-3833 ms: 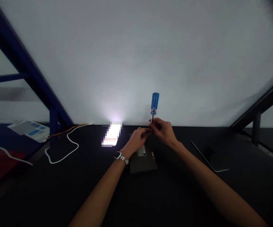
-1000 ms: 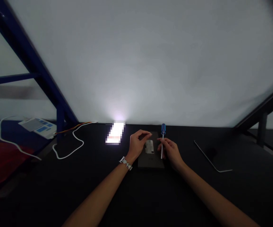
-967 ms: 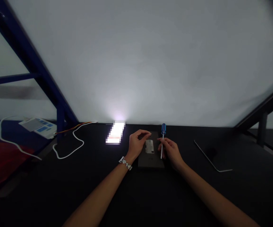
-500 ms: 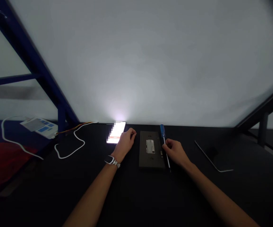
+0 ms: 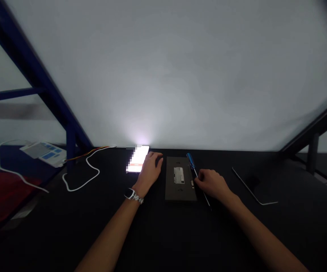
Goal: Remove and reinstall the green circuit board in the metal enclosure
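Observation:
A flat dark rectangular device (image 5: 184, 193) with a white label lies on the black table between my hands. Just right of it, my right hand (image 5: 212, 184) pinches the metal shaft of a screwdriver (image 5: 191, 161). The blue handle points away from me and the tip towards me, angled to the right. My left hand (image 5: 150, 170), with a watch on its wrist, rests left of the device, thumb and fingers apart and nothing in them. Close beside its fingers is a phone with a bright screen (image 5: 138, 158), lying near the wall.
To the right lies a thin L-shaped metal rod (image 5: 248, 189). A white cable (image 5: 98, 170) curls over the left side near a white and blue card (image 5: 48, 153). A blue metal frame (image 5: 53, 90) slants up at left, and a dark frame (image 5: 312, 151) stands at right.
The screwdriver has turned, its handle swinging left towards the device and its tip right. My left thumb and fingers have spread apart. The whole view has shifted slightly.

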